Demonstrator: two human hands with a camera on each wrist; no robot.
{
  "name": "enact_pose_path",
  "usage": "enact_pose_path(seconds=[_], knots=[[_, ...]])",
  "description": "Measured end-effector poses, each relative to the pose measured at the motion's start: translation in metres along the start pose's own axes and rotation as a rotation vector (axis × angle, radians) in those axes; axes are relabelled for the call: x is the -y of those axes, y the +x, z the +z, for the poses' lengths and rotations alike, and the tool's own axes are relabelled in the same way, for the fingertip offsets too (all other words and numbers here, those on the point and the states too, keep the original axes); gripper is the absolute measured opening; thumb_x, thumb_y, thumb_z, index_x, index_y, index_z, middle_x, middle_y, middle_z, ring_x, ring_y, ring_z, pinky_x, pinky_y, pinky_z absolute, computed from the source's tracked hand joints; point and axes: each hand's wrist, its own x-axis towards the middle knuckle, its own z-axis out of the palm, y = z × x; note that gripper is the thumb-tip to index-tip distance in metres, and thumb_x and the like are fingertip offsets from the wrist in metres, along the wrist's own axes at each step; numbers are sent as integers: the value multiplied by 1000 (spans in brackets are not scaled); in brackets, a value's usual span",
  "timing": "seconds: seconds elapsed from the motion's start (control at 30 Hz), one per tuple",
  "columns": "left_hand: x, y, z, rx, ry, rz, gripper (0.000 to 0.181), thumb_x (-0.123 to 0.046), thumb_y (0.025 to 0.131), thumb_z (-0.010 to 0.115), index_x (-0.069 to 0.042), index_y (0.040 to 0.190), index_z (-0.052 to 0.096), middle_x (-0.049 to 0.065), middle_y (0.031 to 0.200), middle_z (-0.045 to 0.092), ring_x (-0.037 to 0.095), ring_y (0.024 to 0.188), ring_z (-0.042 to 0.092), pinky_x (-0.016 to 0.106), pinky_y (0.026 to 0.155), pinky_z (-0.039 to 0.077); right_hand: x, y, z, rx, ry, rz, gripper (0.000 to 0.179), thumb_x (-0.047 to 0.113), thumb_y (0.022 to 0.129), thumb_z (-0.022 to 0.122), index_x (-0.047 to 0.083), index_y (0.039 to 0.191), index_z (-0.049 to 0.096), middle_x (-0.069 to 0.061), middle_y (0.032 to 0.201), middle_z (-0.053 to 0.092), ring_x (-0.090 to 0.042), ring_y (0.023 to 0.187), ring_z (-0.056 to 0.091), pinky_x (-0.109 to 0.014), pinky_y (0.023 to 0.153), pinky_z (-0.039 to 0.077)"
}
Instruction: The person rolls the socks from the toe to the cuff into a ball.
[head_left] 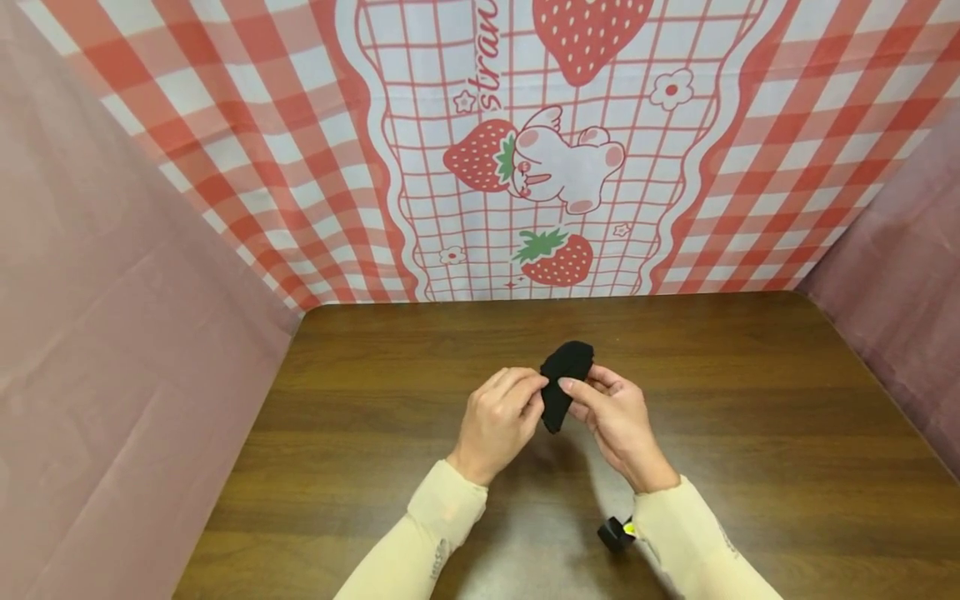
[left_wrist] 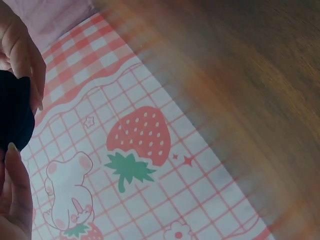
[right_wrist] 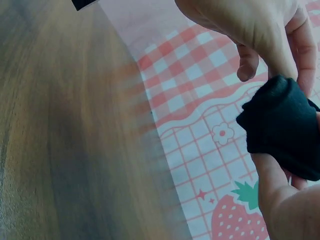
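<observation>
A black piece of folded cloth (head_left: 567, 371), sock-like in look, is held up above the table between both hands. My left hand (head_left: 501, 421) pinches its left edge with thumb and fingertips. From the right, my right hand (head_left: 618, 421) grips it, with the thumb on the near face and fingers behind. In the right wrist view the cloth (right_wrist: 282, 130) has a rolled, uneven edge; the left hand (right_wrist: 250, 25) is above it and the right hand (right_wrist: 285, 200) below. Only part of the cloth (left_wrist: 15, 112) shows at the left wrist view's edge.
A small black object (head_left: 615, 534) with a yellow-green patch lies on the brown wooden table (head_left: 360, 467) beside the right sleeve. Behind the table hangs a red-and-white strawberry cloth (head_left: 420, 167). Pink curtains (head_left: 112, 333) flank both sides.
</observation>
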Motion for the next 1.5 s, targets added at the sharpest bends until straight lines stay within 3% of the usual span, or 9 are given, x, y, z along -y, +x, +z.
enact_pose_path(seconds=[0.13, 0.33, 0.53, 0.73, 1.0, 1.13, 1.5], knots=[[0, 0, 2, -11, -59, -56, 17, 6, 80, 65, -1, 93, 73, 7, 90, 68, 17, 83, 65, 23, 76, 52, 2, 1, -2, -14, 85, -36, 30, -8, 91, 63, -7, 120, 54, -8, 97, 70, -18, 90, 70, -33, 78, 56], [-6, -2, 1, 41, -188, -210, 18, 7, 80, 65, -1, 95, 72, 6, 90, 68, 11, 78, 62, 15, 70, 49, 3, 2, -4, 23, 175, -126, 26, -12, 91, 60, 5, 108, 68, -9, 97, 70, -20, 88, 71, -33, 74, 56], [-16, -8, 3, 36, -289, -288, 21, 12, 76, 64, 0, 92, 71, 6, 86, 67, 9, 72, 62, 12, 64, 49, 4, 2, 2, -102, 169, -163, 23, -15, 88, 61, 0, 106, 65, -9, 92, 66, -18, 82, 69, -33, 69, 57], [-22, -12, 7, 6, -299, -236, 21, 10, 75, 62, -2, 90, 70, 4, 86, 66, 10, 74, 62, 13, 66, 49, 1, 3, 10, -253, 33, -182, 26, -14, 87, 62, -8, 112, 54, -4, 89, 63, -14, 82, 66, -31, 67, 57], [-30, -9, 11, 21, -233, -114, 17, 8, 76, 63, -2, 87, 72, 3, 88, 68, 13, 82, 64, 19, 79, 50, -7, 5, 16, -343, -43, -236, 18, -11, 85, 68, -5, 99, 59, -2, 78, 63, -9, 66, 62, -25, 57, 54], [-31, -9, 11, 13, -189, -86, 17, 7, 74, 65, -3, 86, 72, 3, 88, 68, 14, 82, 64, 20, 80, 50, -8, 4, 17, -343, -36, -245, 18, -8, 85, 71, -3, 97, 59, -2, 77, 64, -9, 65, 63, -25, 56, 54], [-29, -15, 13, -61, -10, -106, 16, 2, 78, 62, -2, 91, 72, 5, 85, 64, 18, 75, 60, 26, 69, 52, -8, 0, 16, -243, -68, -159, 23, -4, 87, 71, -3, 106, 57, -6, 90, 64, -11, 74, 65, -27, 64, 55]])
